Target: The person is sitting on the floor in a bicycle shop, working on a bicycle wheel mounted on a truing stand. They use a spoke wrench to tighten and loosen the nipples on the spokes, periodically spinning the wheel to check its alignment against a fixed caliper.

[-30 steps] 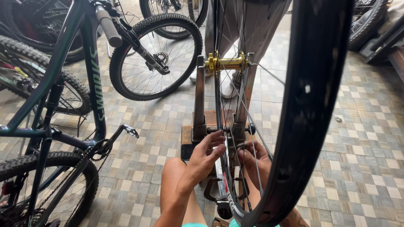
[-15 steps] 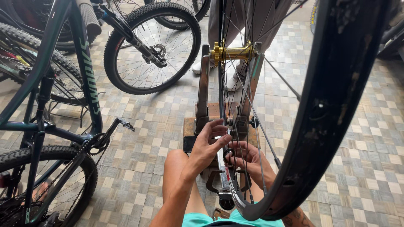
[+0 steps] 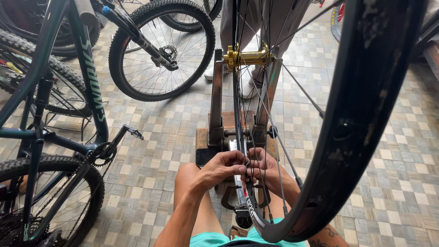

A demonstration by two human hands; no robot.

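While clamped in truing stand (image 3: 216,114), bike wheel (image 3: 366,119) light, stiff; spokes (image 3: 260,105) thin, bendable. Left hand (image 3: 222,169), right hand (image 3: 265,171) fingers pinched together on rim, best hold there.

The right hand (image 3: 267,171) sits half hidden behind the spokes (image 3: 256,114), and the rim (image 3: 366,114) runs off the top edge.

Single head view: looks steeply down and forward, very close behind wheel rim (image 3: 366,114), floor (image 3: 393,183) beyond.
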